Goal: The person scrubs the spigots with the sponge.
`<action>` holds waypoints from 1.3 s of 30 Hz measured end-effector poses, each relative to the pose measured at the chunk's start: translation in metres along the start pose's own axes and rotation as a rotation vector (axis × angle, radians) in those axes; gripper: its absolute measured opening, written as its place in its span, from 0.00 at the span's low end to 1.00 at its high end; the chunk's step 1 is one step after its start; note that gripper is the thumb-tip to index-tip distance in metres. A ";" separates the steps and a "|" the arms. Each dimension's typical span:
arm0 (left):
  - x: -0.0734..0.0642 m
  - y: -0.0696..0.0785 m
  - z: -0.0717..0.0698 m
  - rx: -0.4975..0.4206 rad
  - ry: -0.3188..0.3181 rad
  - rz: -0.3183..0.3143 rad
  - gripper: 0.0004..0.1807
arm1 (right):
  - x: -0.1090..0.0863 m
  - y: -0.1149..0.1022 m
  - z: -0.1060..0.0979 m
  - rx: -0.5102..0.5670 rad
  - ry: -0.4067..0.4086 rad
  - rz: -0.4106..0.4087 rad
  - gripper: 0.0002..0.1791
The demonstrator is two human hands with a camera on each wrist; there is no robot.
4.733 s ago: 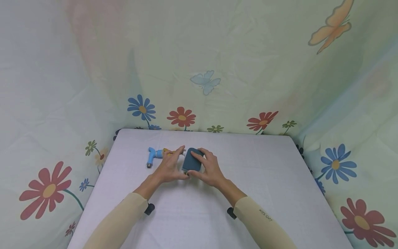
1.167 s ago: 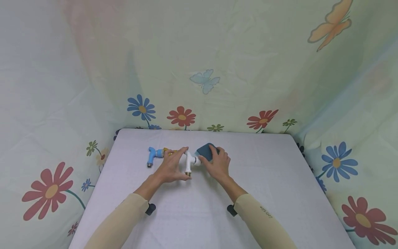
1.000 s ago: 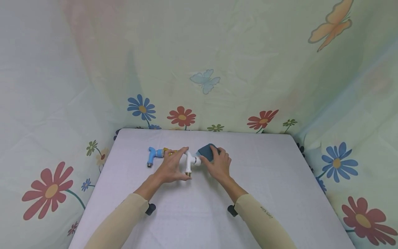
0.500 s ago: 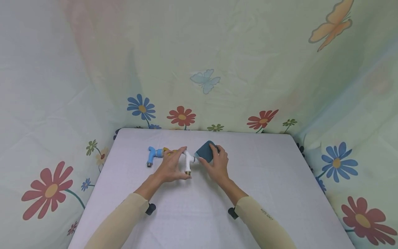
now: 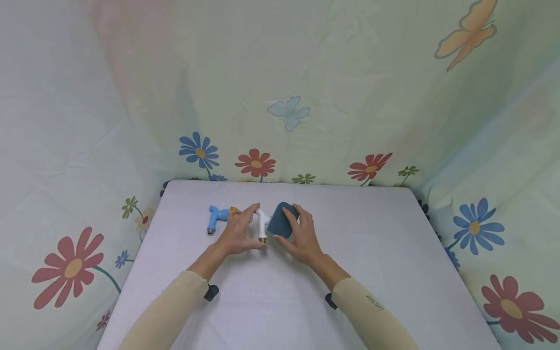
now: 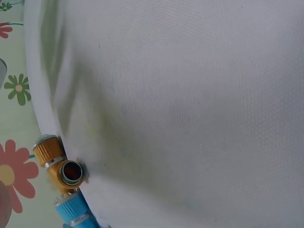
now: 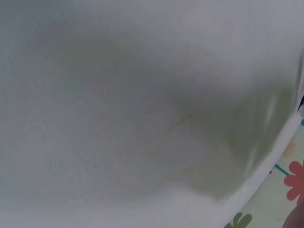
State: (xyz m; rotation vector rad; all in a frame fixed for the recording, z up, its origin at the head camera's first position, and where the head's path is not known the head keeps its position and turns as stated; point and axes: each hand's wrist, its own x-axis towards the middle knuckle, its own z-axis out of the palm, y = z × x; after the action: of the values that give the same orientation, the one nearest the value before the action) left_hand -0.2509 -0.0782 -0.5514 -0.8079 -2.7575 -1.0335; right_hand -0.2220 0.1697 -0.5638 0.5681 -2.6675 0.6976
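Observation:
In the head view, a white tap (image 5: 262,224) with a brass threaded end is pinched by my left hand (image 5: 236,236), thumb at the brass end and index finger at the far end. My right hand (image 5: 303,238) grips a flat, dark teal pad (image 5: 280,221) with rounded corners. The pad overlaps the right side of the white tap and hides its knob. Behind my left hand lies a yellow tap (image 6: 61,175), mostly hidden in the head view. Left of it is a blue tap (image 5: 213,219) with a metal threaded end.
A white cloth covers the table (image 5: 372,253), whose back edge meets a flower-printed curtain (image 5: 332,121). The curtain also hangs along the left and right sides. Dark wrist cameras (image 5: 212,293) sit at both cuffs.
The pad first covered the white tap, then shifted right to its knob end. Over the last half second it has come back left and nearer, over the knob. My left hand has stayed nearly still.

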 end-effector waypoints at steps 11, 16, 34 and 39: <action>0.001 0.002 -0.002 0.025 -0.013 0.010 0.65 | 0.001 0.004 -0.005 -0.118 0.006 -0.106 0.48; 0.000 0.002 -0.002 0.031 -0.012 0.009 0.64 | 0.002 0.006 -0.007 -0.171 0.006 -0.153 0.46; 0.000 -0.001 -0.002 -0.016 -0.020 0.016 0.62 | 0.002 0.009 -0.008 -0.202 0.005 -0.173 0.44; -0.001 -0.002 -0.004 -0.038 -0.016 0.004 0.62 | 0.001 0.011 -0.008 -0.189 0.010 -0.152 0.44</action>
State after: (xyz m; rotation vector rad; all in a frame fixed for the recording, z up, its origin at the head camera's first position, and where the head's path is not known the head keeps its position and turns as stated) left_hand -0.2521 -0.0824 -0.5500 -0.8303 -2.7566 -1.0861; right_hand -0.2258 0.1825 -0.5610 0.7025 -2.6097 0.3997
